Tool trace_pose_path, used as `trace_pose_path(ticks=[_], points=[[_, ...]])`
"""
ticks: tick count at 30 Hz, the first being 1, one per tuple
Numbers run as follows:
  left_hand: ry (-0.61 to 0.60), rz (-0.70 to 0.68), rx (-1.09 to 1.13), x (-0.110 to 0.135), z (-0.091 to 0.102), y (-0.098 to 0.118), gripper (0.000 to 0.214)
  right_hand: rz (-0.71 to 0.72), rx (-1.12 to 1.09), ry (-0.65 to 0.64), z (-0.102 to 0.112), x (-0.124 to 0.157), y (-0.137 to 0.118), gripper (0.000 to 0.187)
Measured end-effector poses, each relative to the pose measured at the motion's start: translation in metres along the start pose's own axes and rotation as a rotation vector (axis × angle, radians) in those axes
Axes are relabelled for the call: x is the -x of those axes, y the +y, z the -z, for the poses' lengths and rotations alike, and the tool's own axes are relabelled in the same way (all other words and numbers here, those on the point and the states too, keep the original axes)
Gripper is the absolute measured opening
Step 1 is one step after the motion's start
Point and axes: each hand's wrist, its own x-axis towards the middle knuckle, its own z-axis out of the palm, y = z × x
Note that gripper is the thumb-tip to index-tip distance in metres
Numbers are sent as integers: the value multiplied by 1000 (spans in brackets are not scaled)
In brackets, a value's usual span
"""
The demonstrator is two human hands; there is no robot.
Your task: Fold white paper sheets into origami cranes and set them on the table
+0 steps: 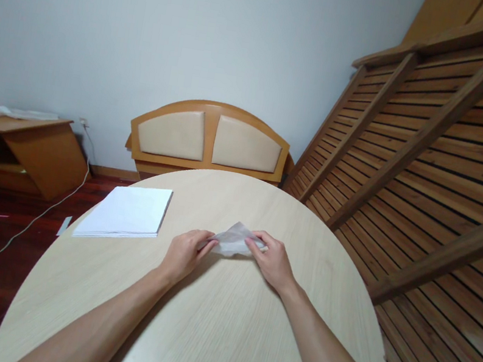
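A small folded piece of white paper (234, 240) lies at the middle of the round pale wooden table (216, 331). My left hand (184, 253) pinches its left end with closed fingers. My right hand (271, 259) presses and grips its right end, fingers curled over the edge. Both forearms reach in from the near edge of the table. The paper looks creased and partly folded, its underside hidden.
A stack of white sheets (127, 212) lies on the table's left side. Beyond the table stands a padded wooden headboard (209, 138). A slatted wooden bed frame (448, 166) leans at the right. A low wooden desk (19, 150) and a white cable (14, 236) are on the left.
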Motion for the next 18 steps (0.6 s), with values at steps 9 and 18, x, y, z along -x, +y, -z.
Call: trace_pose_path(ticks=[9, 18], points=[[115, 191, 227, -3, -1, -1, 29, -144, -135, 125, 3, -5, 9, 32], [234, 196, 42, -4, 1, -8, 30, -135, 0, 46, 3, -1, 26, 34]])
